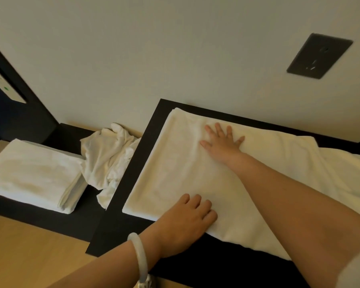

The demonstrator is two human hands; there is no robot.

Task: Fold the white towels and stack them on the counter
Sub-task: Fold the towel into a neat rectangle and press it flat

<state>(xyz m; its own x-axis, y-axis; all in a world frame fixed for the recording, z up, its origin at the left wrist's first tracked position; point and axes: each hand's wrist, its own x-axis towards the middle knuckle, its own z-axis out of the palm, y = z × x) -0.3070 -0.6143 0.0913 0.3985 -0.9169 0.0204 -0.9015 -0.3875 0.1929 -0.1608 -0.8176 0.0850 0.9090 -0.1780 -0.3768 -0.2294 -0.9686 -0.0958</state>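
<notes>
Though crumpled, towel (110, 154) beside folded stack (33, 173)

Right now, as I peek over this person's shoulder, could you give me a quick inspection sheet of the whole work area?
Surface: black flat counter, pale wood beside it.
Job's things: large white towel spread flat on the counter; neat stack of folded white towels to its left; crumpled white towel between them.
Clutter: nothing seen.
Hands: right hand flat on the spread towel, fingers splayed; left hand, pale bangle on its wrist, on the towel's near edge, grip unclear.
Cables: nothing seen.
Surroundings: plain pale wall with a dark rectangular wall plate; dark panel at far left.
</notes>
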